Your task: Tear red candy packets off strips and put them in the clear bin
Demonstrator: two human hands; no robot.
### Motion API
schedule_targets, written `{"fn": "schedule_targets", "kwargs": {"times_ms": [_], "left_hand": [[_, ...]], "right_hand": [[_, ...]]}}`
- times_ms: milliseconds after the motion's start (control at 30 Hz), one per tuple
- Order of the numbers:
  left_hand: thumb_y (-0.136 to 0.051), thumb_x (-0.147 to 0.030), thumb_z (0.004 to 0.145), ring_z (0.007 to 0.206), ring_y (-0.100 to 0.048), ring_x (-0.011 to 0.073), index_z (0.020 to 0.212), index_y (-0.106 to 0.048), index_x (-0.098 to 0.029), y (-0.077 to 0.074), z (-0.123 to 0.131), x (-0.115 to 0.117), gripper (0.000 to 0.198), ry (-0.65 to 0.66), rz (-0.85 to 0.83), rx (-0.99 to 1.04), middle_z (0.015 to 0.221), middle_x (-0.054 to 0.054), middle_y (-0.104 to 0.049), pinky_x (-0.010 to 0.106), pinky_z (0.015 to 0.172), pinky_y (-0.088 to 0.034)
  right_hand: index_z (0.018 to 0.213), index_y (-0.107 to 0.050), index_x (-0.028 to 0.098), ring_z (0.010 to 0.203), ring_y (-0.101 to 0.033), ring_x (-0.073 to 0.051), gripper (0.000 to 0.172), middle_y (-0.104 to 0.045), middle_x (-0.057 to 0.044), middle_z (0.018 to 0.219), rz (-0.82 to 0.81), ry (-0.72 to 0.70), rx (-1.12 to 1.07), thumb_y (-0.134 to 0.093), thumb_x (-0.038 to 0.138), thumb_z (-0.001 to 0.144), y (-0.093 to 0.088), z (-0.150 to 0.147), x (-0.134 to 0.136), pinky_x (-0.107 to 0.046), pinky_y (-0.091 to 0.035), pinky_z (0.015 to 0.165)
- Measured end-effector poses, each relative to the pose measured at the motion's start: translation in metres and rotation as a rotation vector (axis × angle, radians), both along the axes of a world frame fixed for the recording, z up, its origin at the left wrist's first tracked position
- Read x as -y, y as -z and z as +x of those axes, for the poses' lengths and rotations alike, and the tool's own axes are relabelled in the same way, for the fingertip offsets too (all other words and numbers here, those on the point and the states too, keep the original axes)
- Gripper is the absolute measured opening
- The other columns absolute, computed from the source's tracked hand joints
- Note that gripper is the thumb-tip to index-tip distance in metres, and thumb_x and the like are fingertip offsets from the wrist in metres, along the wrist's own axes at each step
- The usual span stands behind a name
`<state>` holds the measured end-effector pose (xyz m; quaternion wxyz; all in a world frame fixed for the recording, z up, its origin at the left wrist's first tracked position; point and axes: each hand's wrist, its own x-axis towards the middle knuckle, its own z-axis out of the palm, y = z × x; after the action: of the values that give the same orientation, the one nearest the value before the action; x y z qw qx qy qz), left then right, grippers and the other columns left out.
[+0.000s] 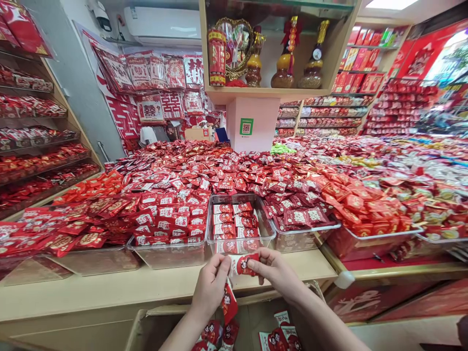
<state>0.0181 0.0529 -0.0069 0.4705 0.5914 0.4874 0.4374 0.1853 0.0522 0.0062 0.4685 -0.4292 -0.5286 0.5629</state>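
My left hand point(211, 285) and my right hand point(275, 271) are both closed on a chain of small red-and-white candy packets point(242, 264), pinching one packet between them just in front of a clear plastic bin point(269, 229). More linked packets point(228, 303) hang down from my left hand. The bin holds rows of the same red-and-white packets point(236, 222) and is partly filled. Below my hands an open cardboard box point(146, 326) holds more of these packets point(281, 336).
A beige counter edge point(109, 287) runs across in front of me. Clear bins heaped with red wrapped sweets point(168, 214) cover the whole display. Shelves of red goods point(32, 146) stand at left and back right. A pink pillar with a QR code point(246, 126) rises behind.
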Motion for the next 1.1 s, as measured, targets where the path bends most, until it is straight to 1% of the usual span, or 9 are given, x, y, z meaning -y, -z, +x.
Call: {"fn": "schedule_targets", "kwargs": {"times_ms": [100,167,300,433,567,767,900,1000,1100], "left_hand": [[-0.041,-0.042,0.079,0.035,-0.039,0.0073,0.071,-0.051,-0.018,-0.001,0.0,-0.002,0.027,-0.019,-0.039,0.008,0.046,-0.005,-0.049,0.016,0.035,-0.03],[-0.042,-0.042,0.078,0.035,-0.038,0.0072,0.07,-0.051,-0.018,-0.001,0.0,-0.003,0.027,0.005,-0.056,-0.007,0.043,-0.005,-0.049,0.017,0.036,-0.03],[-0.043,-0.04,0.078,0.035,-0.038,0.0076,0.068,-0.051,-0.018,0.001,0.001,-0.005,0.026,0.036,-0.068,-0.041,0.043,-0.005,-0.049,0.017,0.037,-0.029],[-0.043,-0.037,0.078,0.039,-0.041,0.0086,0.065,-0.051,-0.018,-0.002,0.002,-0.003,0.025,0.037,-0.045,-0.07,0.043,-0.005,-0.05,0.018,0.041,-0.031],[-0.043,-0.035,0.078,0.041,-0.042,0.0092,0.063,-0.05,-0.018,-0.004,0.002,-0.002,0.024,0.067,-0.033,-0.09,0.044,-0.004,-0.051,0.019,0.044,-0.033],[-0.042,-0.035,0.079,0.04,-0.041,0.0088,0.064,-0.05,-0.018,-0.003,0.002,-0.004,0.024,0.075,-0.036,-0.115,0.046,-0.004,-0.051,0.019,0.043,-0.031],[-0.042,-0.036,0.078,0.041,-0.041,0.0093,0.064,-0.051,-0.018,-0.002,0.002,-0.003,0.024,0.089,-0.026,-0.126,0.046,-0.004,-0.051,0.019,0.043,-0.03],[-0.042,-0.037,0.079,0.041,-0.041,0.0094,0.066,-0.052,-0.018,0.0,0.002,-0.004,0.025,0.086,-0.027,-0.116,0.046,-0.004,-0.051,0.019,0.042,-0.029],[-0.043,-0.04,0.078,0.04,-0.039,0.0088,0.067,-0.052,-0.017,0.004,0.002,-0.007,0.026,0.078,-0.037,-0.07,0.046,-0.005,-0.049,0.018,0.04,-0.029]], "right_hand": [[0.074,-0.056,0.014,0.052,-0.049,-0.008,0.026,-0.056,0.001,0.06,0.109,0.153,0.0,-0.062,0.037,0.064,-0.026,0.008,-0.021,-0.02,-0.039,0.047],[0.076,-0.053,0.015,0.06,-0.053,-0.01,0.023,-0.059,0.0,0.066,0.144,0.189,-0.003,-0.062,0.032,0.064,-0.039,0.01,-0.045,-0.021,-0.041,0.056],[0.077,-0.05,0.016,0.046,-0.049,-0.008,0.023,-0.053,0.006,0.05,0.007,0.028,0.349,-0.064,0.018,0.059,-0.039,-0.001,-0.094,-0.019,-0.037,0.046],[0.083,-0.055,0.016,0.04,-0.044,-0.008,0.031,-0.05,0.007,0.044,-0.154,-0.167,0.713,-0.065,0.011,0.055,-0.027,-0.02,-0.119,-0.019,-0.034,0.042],[0.086,-0.06,0.017,0.045,-0.047,-0.008,0.032,-0.056,0.004,0.052,-0.12,-0.252,0.891,-0.066,0.016,0.054,-0.025,-0.031,-0.123,-0.018,-0.035,0.044],[0.081,-0.066,0.018,0.06,-0.053,-0.011,0.023,-0.065,-0.002,0.075,0.002,-0.31,1.157,-0.061,0.022,0.06,-0.034,-0.035,-0.117,-0.017,-0.036,0.049],[0.07,-0.067,0.015,0.06,-0.054,-0.013,0.014,-0.065,-0.003,0.065,0.004,-0.293,1.198,-0.062,0.018,0.057,-0.039,-0.038,-0.11,-0.02,-0.037,0.052],[0.06,-0.065,0.016,0.059,-0.053,-0.015,0.007,-0.062,-0.003,0.056,0.083,-0.271,1.225,-0.066,0.016,0.053,-0.044,-0.041,-0.107,-0.022,-0.038,0.053],[0.058,-0.063,0.017,0.057,-0.052,-0.015,0.009,-0.061,-0.003,0.055,0.13,-0.233,1.266,-0.067,0.016,0.05,-0.05,-0.041,-0.107,-0.023,-0.037,0.05]]}}
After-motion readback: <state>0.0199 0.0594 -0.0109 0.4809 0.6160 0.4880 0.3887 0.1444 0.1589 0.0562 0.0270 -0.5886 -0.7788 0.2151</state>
